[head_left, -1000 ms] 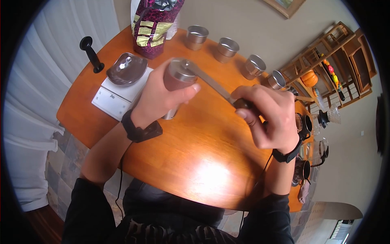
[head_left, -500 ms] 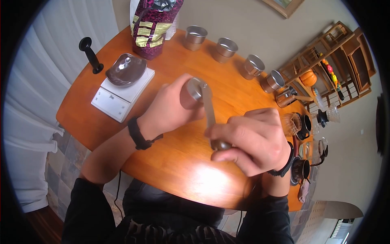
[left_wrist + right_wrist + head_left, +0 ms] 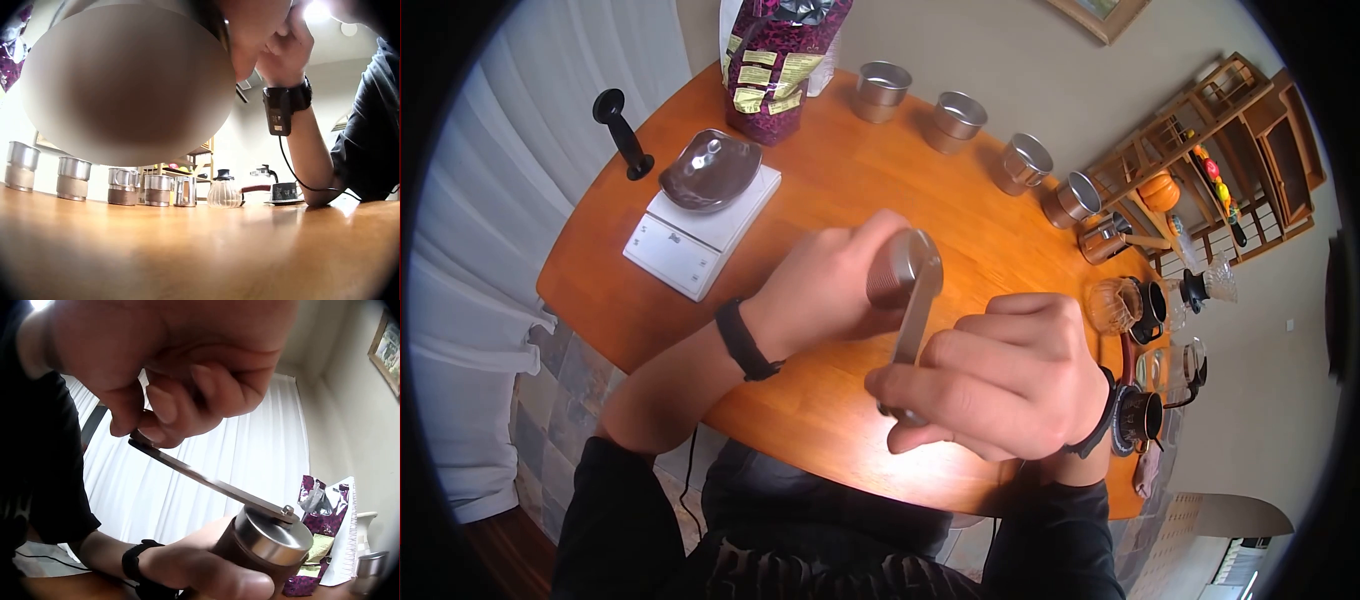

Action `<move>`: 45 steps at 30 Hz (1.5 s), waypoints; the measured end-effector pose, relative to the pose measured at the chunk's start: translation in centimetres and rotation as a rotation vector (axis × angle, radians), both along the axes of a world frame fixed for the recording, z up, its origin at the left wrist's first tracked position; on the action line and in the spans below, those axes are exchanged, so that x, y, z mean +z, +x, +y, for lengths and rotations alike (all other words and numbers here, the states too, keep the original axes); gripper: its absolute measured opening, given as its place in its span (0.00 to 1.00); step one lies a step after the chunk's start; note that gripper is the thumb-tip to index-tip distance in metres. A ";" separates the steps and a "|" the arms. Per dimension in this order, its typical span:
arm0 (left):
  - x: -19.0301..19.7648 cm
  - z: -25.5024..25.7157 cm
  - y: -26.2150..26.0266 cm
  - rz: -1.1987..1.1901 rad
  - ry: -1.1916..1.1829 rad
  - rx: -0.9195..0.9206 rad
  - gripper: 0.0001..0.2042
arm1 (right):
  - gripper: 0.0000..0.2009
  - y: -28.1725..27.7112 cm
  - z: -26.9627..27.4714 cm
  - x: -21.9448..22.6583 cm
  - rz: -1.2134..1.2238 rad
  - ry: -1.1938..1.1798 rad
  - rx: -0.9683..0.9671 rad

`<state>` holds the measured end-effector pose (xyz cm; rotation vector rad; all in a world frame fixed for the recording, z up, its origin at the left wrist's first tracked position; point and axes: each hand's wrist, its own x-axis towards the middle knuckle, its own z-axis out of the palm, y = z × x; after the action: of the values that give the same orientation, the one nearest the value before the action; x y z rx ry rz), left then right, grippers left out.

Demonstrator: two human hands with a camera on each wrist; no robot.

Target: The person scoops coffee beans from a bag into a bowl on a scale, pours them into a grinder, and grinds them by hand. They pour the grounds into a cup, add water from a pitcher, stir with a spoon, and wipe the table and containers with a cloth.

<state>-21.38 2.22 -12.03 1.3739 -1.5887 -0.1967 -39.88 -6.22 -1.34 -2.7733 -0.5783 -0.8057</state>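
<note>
A cylindrical hand grinder (image 3: 892, 272) with a brown sleeve and metal top is tilted above the table, gripped round its body by my left hand (image 3: 825, 285). From its top the flat metal crank arm (image 3: 915, 318) reaches toward me. My right hand (image 3: 1010, 385) pinches the knob at the crank's end, mostly hidden by the fingers. In the right wrist view the crank (image 3: 206, 481) runs from the right fingers to the metal lid (image 3: 275, 534). A large blurred round surface (image 3: 128, 84) fills much of the left wrist view.
A white scale (image 3: 675, 247) bears a dark shiny dish (image 3: 711, 172). Beside it stands a black handled tool (image 3: 624, 135). A purple bag (image 3: 772, 115) and several metal cups (image 3: 884, 93) line the back; a ribbed glass vessel (image 3: 1112, 305) and black cup (image 3: 1140, 418) are at right.
The grinder and left hand have moved right and toward me. My right hand has swung the crank leftward and toward me, still pinching the knob.
</note>
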 end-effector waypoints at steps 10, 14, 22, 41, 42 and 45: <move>0.4 0.7 -0.9 -0.201 0.058 -0.131 0.20 | 0.17 0.2 0.6 -0.4 -0.064 -0.016 0.020; -0.1 0.5 -1.3 -0.172 0.003 -0.289 0.21 | 0.15 0.5 -0.2 -0.2 -0.087 -0.053 -0.031; -0.8 0.6 -1.7 -0.334 -0.147 -0.277 0.19 | 0.11 0.5 -3.7 0.3 -0.079 0.010 -0.060; 1.1 0.4 0.8 0.098 -0.230 -0.072 0.29 | 0.11 -0.7 -8.6 0.3 0.134 0.350 -0.468; 1.1 0.2 1.0 0.111 -0.237 -0.045 0.29 | 0.11 -0.8 -8.4 0.5 0.147 0.332 -0.472; 2.0 0.5 0.7 0.450 -0.073 -0.049 0.21 | 0.10 -1.2 -8.3 0.8 0.177 0.295 -0.471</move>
<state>-20.70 2.71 -10.02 1.1379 -1.2396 -0.4404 -41.09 -14.48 -0.51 -2.6857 0.2214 -0.6491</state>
